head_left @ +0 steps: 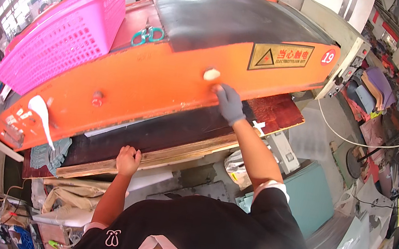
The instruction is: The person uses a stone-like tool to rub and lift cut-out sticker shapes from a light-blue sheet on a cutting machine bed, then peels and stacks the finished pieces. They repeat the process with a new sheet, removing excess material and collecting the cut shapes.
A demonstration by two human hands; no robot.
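An orange press-like machine (165, 75) with a black sheet over its top stands in front of me. My right hand (230, 104), in a grey glove, reaches to its front panel. Its fingers are bent together against the panel, just below a pale round piece (211, 75); what lies under the fingertips is hidden. My bare left hand (128, 160) is curled over the near edge of a wooden board (152, 163) that lies below a long black surface (140, 139). Farther left on the panel sits a red knob (97, 99).
A pink plastic basket (68, 35) and teal-handled scissors (147, 36) lie on the machine. A white spoon-shaped piece (42, 114) hangs above grey-blue cloth (53, 154). At right are a control box (344, 69), a cable (361, 144), and heaped materials (374, 94).
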